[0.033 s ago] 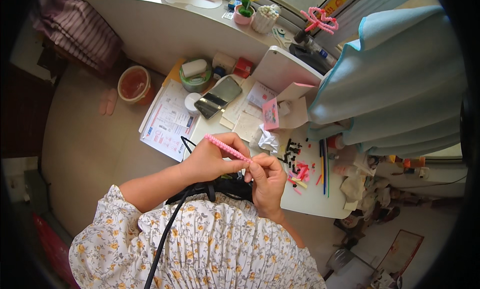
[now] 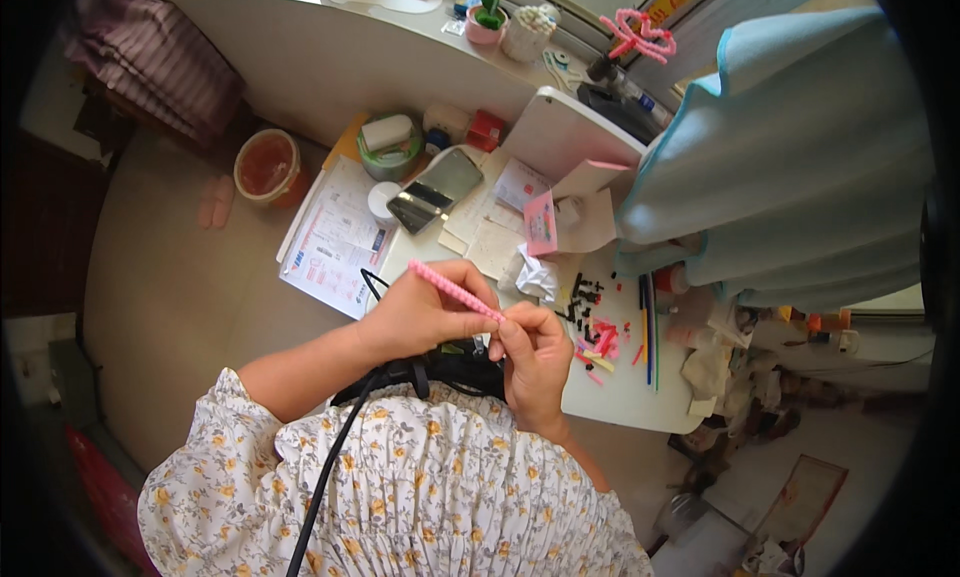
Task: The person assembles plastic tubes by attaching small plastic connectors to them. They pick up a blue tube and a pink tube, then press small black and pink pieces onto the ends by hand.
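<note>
My left hand (image 2: pixel 420 312) grips a slim pink rod (image 2: pixel 445 283) with a bumpy, ribbed surface. The rod slants from its free upper-left end down to my other hand. At its lower-right end, my right hand (image 2: pixel 538 355) is closed, thumb and index finger pinched on the tip. Both hands meet in front of my body, over the table's near edge. Just right of them, small pink and red pieces (image 2: pixel 602 339) lie scattered on the white table (image 2: pixel 640 402), beside small black pieces (image 2: pixel 580 305). Several thin coloured sticks (image 2: pixel 652 332) lie further right.
A phone (image 2: pixel 436 191), printed papers (image 2: pixel 335 239), a white crumpled tissue (image 2: pixel 537 274) and an open pink box (image 2: pixel 541 225) lie beyond my hands. A tablet (image 2: pixel 570 137) stands behind. Blue curtain (image 2: pixel 790 167) hangs at right. A black cord (image 2: pixel 335 467) crosses my dress.
</note>
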The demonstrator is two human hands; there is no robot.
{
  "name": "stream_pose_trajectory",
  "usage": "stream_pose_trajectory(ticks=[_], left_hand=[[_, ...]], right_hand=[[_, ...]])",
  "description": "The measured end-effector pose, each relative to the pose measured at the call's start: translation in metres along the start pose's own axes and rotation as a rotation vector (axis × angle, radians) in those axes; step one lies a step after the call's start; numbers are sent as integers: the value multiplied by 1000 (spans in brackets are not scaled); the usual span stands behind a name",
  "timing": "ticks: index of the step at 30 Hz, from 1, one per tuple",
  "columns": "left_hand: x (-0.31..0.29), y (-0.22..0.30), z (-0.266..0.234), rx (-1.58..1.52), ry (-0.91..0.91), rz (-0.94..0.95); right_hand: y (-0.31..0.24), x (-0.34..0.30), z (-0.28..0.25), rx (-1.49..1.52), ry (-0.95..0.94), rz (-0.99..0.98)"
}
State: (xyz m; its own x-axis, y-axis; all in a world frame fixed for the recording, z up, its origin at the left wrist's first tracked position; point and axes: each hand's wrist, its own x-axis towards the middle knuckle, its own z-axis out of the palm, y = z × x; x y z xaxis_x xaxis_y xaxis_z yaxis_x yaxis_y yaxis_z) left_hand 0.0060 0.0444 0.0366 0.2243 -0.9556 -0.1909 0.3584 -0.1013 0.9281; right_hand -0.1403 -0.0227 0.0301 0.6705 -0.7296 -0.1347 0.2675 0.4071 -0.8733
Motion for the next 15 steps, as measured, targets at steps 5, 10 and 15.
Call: stream_pose_trajectory(ticks=[5,10,15], left_hand=[[2,-4,-3,-266,-20,-121],[4,-2,-2,-410,-45,-188],[5,-3,-4,-338,-24,-180]], right_hand=[[3,3,-3,158,5,121],[0,2,-4,158,12,123],[0,2,-5,104,15,121]])
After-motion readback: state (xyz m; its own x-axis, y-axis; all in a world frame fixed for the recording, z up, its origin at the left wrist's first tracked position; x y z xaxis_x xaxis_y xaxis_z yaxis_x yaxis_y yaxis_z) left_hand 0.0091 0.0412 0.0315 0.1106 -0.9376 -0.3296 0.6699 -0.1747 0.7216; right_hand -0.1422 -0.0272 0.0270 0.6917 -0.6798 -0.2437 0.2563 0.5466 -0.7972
